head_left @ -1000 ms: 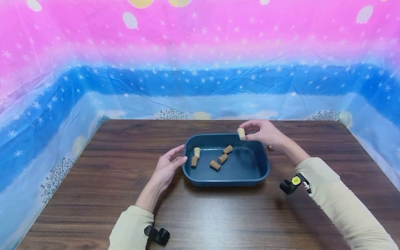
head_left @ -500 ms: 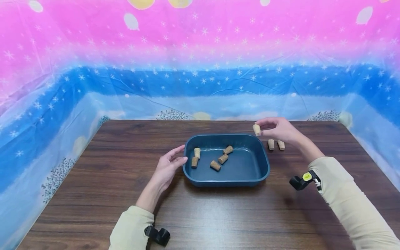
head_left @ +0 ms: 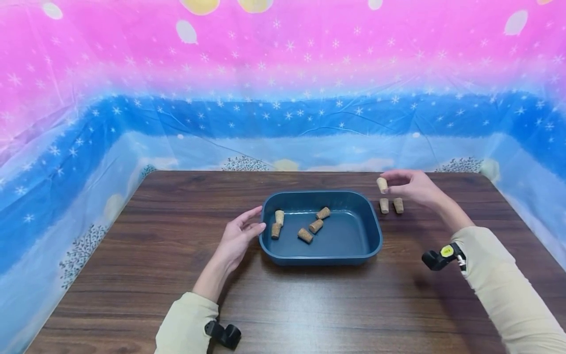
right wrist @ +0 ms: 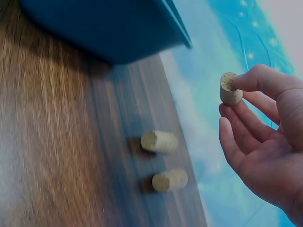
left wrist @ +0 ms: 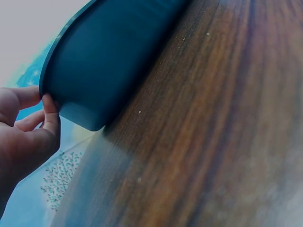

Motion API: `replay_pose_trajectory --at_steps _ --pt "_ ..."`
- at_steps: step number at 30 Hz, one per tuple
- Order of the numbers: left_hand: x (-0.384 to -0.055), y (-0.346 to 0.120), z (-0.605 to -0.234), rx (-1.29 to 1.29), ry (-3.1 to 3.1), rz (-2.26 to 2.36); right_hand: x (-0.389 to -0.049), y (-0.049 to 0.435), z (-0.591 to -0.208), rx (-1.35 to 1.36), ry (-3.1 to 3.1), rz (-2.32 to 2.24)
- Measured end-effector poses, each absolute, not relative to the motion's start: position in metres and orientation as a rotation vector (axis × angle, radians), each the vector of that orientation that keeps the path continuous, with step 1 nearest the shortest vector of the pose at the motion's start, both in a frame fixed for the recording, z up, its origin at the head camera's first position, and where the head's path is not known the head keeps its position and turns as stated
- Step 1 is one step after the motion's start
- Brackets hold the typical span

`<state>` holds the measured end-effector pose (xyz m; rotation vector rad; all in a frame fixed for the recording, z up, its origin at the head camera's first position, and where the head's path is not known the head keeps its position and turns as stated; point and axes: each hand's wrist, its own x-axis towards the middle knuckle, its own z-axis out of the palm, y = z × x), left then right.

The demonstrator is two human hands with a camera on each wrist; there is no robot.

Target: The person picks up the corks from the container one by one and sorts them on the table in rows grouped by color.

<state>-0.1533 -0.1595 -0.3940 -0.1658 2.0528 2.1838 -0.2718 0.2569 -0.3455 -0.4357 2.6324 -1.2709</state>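
Observation:
A dark blue-green plastic tub (head_left: pixel 320 258) stands on the table. My left hand (head_left: pixel 235 238) holds its left rim, thumb at the edge and a finger (left wrist: pixel 51 113) against the outer wall. Several corks lie in the tub: a pale one (head_left: pixel 279 217) beside a darker one (head_left: pixel 276 231) at left, and three brown ones around the middle, such as this cork (head_left: pixel 305 235). Above the table, right of the tub, my right hand (head_left: pixel 413 187) pinches a pale cork (right wrist: pixel 230 89) between thumb and fingers. Below it two corks (right wrist: pixel 159 142) stand apart on the tabletop.
The brown wood-grain table (head_left: pixel 177 211) ends at a back edge just behind the right hand. A pink and blue snowflake cloth (head_left: pixel 283 113) hangs around it on the back and sides. Black camera mounts (head_left: pixel 442 256) sit at both wrists.
My right hand has carried the pale cork rightward, from over the tub's back rim to above the two corks on the table, which have come into view. The left hand keeps its place.

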Motion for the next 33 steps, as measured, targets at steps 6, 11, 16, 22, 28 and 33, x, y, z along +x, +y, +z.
replay_pose_trajectory --at_steps 6,11,16,22,28,33 --pt "-0.153 -0.160 -0.395 -0.169 2.063 2.176 -0.273 0.274 -0.353 -0.432 2.690 -1.264" --pt "-0.153 -0.160 -0.395 -0.169 2.074 2.170 -0.273 0.289 -0.358 -0.383 2.736 -1.221" --pt "-0.153 -0.160 -0.395 -0.171 2.083 2.167 -0.272 0.302 -0.362 -0.316 2.747 -1.204" --pt "-0.154 -0.160 -0.395 -0.172 2.082 2.169 -0.271 0.314 -0.371 -0.281 2.731 -1.271" --pt "-0.153 -0.160 -0.395 -0.161 2.082 2.167 -0.270 0.326 -0.382 -0.273 2.654 -1.403" --pt "-0.153 -0.160 -0.395 -0.158 2.082 2.167 -0.269 0.331 -0.389 -0.256 2.686 -1.320"
